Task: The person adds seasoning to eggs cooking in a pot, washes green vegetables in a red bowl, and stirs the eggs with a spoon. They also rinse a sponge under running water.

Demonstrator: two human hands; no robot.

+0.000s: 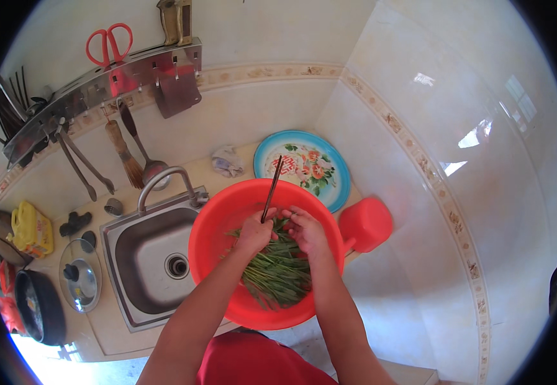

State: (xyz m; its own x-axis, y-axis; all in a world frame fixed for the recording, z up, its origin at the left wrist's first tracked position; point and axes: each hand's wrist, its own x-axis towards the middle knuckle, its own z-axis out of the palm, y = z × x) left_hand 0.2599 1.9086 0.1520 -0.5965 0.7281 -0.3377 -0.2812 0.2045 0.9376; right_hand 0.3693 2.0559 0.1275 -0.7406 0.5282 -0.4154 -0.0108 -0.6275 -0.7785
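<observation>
A round red plastic basin [211, 269] stands in front of me, overlapping the sink's right edge. Long green leafy vegetables [278, 276] lie in it. My left hand [255, 233] is over the basin's middle and holds a pair of dark chopsticks [272, 190], which point up and away. Close by on the right, my right hand [305, 230] is above the greens with its fingers curled and parted; whether a small piece of leaf is between its fingertips cannot be told. The fingers partly hide the leaves beneath them.
Left of the basin is a steel sink [151, 260] with a curved faucet [163, 175]. A floral enamel tray [341, 185] leans behind it, and a red plastic dipper [367, 224] sits at right. A glass lid [81, 284] and black pot [42, 308] are farther left. Utensils hang from a wall rack [134, 72].
</observation>
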